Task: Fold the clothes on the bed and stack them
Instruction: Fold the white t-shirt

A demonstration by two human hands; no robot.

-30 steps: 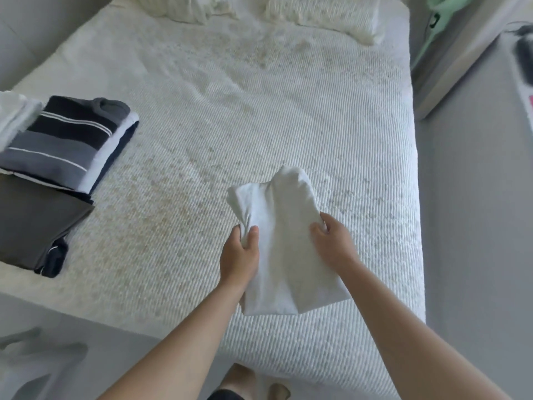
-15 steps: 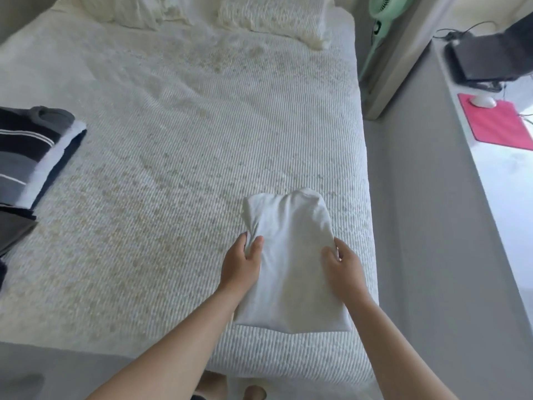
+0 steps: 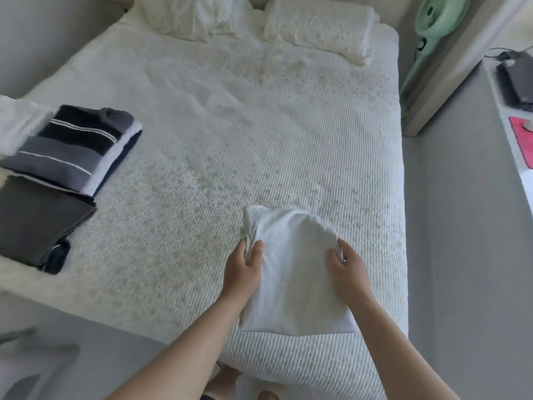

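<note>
White ribbed bedding covers the bed [image 3: 259, 145] that fills most of my view, and everything else I place against it. At its head lie two pillows [image 3: 320, 27]; along its left edge sits the stack of folded clothes [image 3: 66, 157] — a striped dark top uppermost, with a charcoal piece [image 3: 37, 223] beside it nearer me. I cannot count the layers underneath. Near the foot of the bed, toward its right side, is the one white garment [image 3: 291, 272], already folded to a narrow panel. My left hand [image 3: 245, 272] pinches its left edge, cloth bunched between thumb and fingers; my right hand [image 3: 346, 272] grips the right edge, fingers curled under. To finish well, I judge I should keep both edges level and the panel taut, so the fold does not slip open — then carry it across to the stack.
</note>
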